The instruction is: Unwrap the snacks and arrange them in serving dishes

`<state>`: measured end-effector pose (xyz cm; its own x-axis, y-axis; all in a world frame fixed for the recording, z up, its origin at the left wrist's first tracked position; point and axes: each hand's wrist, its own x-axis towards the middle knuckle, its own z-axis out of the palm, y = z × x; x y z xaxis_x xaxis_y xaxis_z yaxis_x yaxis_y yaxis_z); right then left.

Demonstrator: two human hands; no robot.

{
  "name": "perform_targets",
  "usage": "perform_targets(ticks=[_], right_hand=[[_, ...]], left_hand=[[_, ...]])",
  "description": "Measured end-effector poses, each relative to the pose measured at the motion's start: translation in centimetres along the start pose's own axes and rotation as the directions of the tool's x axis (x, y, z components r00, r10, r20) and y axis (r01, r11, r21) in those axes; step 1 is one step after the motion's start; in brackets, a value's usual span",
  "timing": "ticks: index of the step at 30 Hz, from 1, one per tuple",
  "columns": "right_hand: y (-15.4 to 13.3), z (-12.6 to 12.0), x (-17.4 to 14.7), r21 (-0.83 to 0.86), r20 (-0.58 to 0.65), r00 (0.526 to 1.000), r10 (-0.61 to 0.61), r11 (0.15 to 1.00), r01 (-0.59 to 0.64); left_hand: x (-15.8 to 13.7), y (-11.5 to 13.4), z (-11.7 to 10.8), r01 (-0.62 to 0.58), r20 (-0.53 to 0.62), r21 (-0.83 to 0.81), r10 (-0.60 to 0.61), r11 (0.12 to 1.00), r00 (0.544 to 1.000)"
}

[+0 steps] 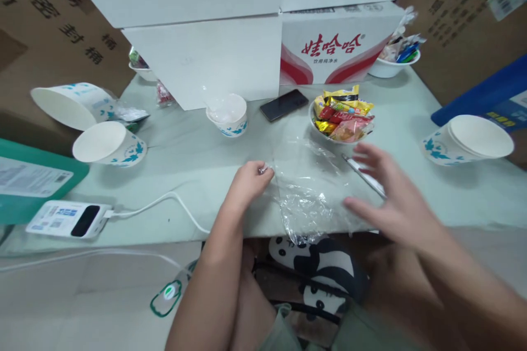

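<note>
Left hand [251, 181] mid-frame, pinching clear plastic bag [304, 205] on tabletop [173, 170]; right hand [393, 194], right of center, fingers spread, empty from here.

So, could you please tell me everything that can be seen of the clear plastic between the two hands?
The clear plastic looks thin, see-through and crinkled, with shiny folds; it may be a bag, but no opening or contents can be made out. It spreads loosely, its lower part reaching the front edge of the table. The left hand pinches its left side. The open right hand is beside its right side; whether it touches is unclear.
</note>
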<state>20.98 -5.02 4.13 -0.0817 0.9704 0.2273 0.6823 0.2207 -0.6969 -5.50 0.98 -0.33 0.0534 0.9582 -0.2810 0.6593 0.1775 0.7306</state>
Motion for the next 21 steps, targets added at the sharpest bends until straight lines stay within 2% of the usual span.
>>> perform_targets(ticks=[2,4,8,9,11,13,15,17,19,21], right_hand=[[1.7,2.8,-2.4,-0.029,0.044,0.976,0.214,0.977,-0.213],[3.3,4.5,-2.8,-0.014,0.058,0.940,0.337,0.941,-0.337],[5.4,4.7,-1.4,0.223,-0.078,0.924,0.375,0.910,-0.350],[5.7,4.4,-1.2,0.282,-0.086,0.922,0.377,0.897,-0.341],[6.0,3.9,-1.1,0.343,-0.048,0.932,0.358,0.883,-0.322],[6.3,3.7,-1.2,0.363,0.011,0.953,0.303,0.887,-0.286],[6.7,3.8,-1.3,0.429,0.037,0.967,0.253,0.870,-0.244],[7.2,4.2,-1.3,0.552,0.000,0.968,0.250,0.807,-0.209],[7.7,4.8,-1.4,0.682,-0.047,0.952,0.302,0.706,-0.190],[7.8,5.3,-1.5,0.761,-0.012,0.937,0.348,0.611,-0.217]], left_hand=[[-0.3,-0.2,-0.2,0.001,-0.017,-0.005,-0.002,1.000,1.000],[-0.6,-0.4,-0.4,0.016,-0.036,-0.001,-0.016,1.000,0.999],[-1.4,-1.1,-1.5,0.104,-0.072,0.142,-0.095,0.984,0.993],[-1.5,-1.3,-1.7,0.083,-0.062,0.176,-0.073,0.981,0.995],[-1.7,-1.6,-2.0,-0.065,-0.004,0.163,0.067,0.984,0.998],[-1.7,-1.5,-1.8,-0.241,0.074,0.036,0.238,0.970,0.969],[-1.5,-1.1,-1.2,-0.294,0.130,-0.110,0.307,0.949,0.943],[-1.2,-0.5,-0.3,-0.258,0.130,-0.239,0.294,0.936,0.947],[-0.9,0.2,0.4,-0.206,0.068,-0.380,0.249,0.902,0.966],[-0.5,0.7,0.9,-0.151,0.013,-0.517,0.184,0.843,0.983]])
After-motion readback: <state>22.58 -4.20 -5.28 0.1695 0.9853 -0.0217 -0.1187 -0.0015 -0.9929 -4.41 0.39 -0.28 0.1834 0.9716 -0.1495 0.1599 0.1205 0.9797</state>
